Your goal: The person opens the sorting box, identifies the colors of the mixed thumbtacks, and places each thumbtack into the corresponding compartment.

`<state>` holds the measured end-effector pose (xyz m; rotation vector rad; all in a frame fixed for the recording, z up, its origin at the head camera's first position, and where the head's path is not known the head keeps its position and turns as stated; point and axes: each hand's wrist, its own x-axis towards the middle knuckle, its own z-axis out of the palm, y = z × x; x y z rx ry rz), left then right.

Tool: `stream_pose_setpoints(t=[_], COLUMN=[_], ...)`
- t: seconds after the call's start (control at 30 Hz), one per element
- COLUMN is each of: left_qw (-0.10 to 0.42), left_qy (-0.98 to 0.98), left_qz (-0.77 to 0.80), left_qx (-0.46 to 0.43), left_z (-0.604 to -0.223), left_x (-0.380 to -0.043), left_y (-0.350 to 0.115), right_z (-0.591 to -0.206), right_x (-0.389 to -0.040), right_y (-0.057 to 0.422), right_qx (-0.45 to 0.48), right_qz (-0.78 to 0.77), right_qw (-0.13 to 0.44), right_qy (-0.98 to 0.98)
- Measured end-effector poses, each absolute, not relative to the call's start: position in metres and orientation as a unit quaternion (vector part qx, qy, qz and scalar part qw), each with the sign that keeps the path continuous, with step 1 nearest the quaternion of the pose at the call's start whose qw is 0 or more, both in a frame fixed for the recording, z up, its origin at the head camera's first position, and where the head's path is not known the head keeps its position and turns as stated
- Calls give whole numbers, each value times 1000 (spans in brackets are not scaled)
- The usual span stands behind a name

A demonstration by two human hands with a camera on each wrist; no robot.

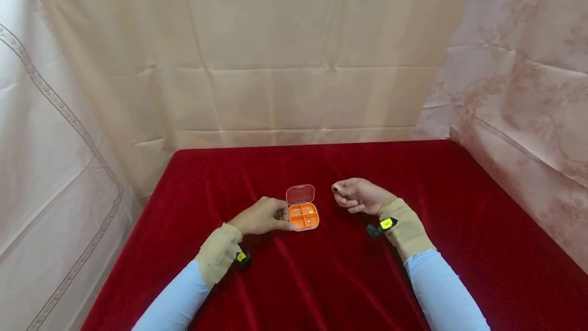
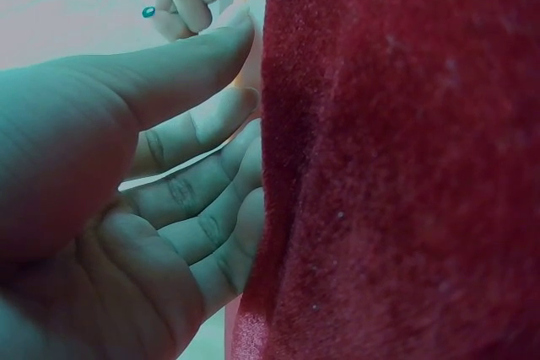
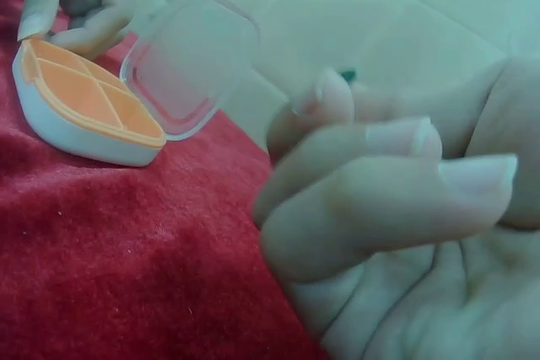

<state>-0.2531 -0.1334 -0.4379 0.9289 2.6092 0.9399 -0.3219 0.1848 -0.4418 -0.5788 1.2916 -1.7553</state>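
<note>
A small pill box (image 1: 304,228) with a white body and an orange divided inside lies on the red cloth. Its clear lid (image 1: 300,194) is hinged up at the back. Tiny shiny pieces (image 1: 311,212) sit in some compartments; their kind is too small to tell. My left hand (image 1: 262,217) grips the box's left end between thumb and fingers. To the right of the box, raised off the cloth, my right hand (image 1: 366,196) pinches a small dark green gem-like piece (image 2: 148,12) between thumb and index finger. In the right wrist view fingers mostly hide that piece (image 3: 348,76).
Red velvet cloth (image 1: 220,167) covers the table and shows soft folds. A beige curtain (image 1: 275,55) hangs behind it, with a pale curtain (image 1: 59,142) on the left and a flowered one (image 1: 528,91) on the right.
</note>
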Motion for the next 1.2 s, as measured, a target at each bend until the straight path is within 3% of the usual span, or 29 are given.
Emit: stream_pose_setpoints(t=[0.57,1.2], left_qw=[104,107], left_qy=[889,889], left_qz=[313,318], left_qx=[318,310], left_z=[-437,-438], left_x=[-252,-252], left_y=[-131,-132], right_z=[-432,-428], right_x=[-312,-307], right_y=[173,165], right_qx=[-185,-185], right_qz=[-646,-620], right_qw=[374,359], right_qy=[639,673])
